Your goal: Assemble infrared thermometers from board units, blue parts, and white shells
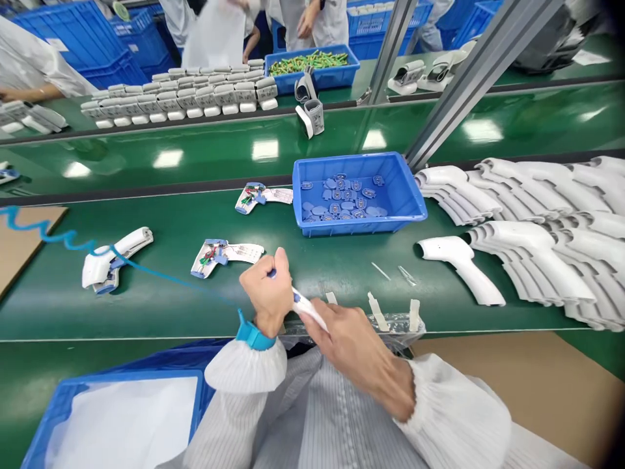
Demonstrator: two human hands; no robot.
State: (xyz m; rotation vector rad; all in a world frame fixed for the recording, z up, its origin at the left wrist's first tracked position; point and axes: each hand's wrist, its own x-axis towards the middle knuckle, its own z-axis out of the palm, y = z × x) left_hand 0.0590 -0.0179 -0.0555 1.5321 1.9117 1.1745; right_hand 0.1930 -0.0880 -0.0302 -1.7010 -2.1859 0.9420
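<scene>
1. From the head view, we look down on a green bench, its front edge running just below the left hand and passing under the right hand.
2. We find green surface showing between the blue bin and that front edge, with tape strips near the right hand.
3. To the right, a lone white cover lies beside stacked white covers, which bound the space on that side.
4. To the left, two opened housings with exposed wiring and a partly covered unit take up room; a blue cord crosses toward the wrist strap.
5. Between both hands, above the bench's front edge, we see the white-and-blue device, slanting down toward the right, smooth and white with blue patches, much of it hidden.
6. The left hand is curled into a fist around its upper part; the right thumb and fingers close on its lower end.
</scene>
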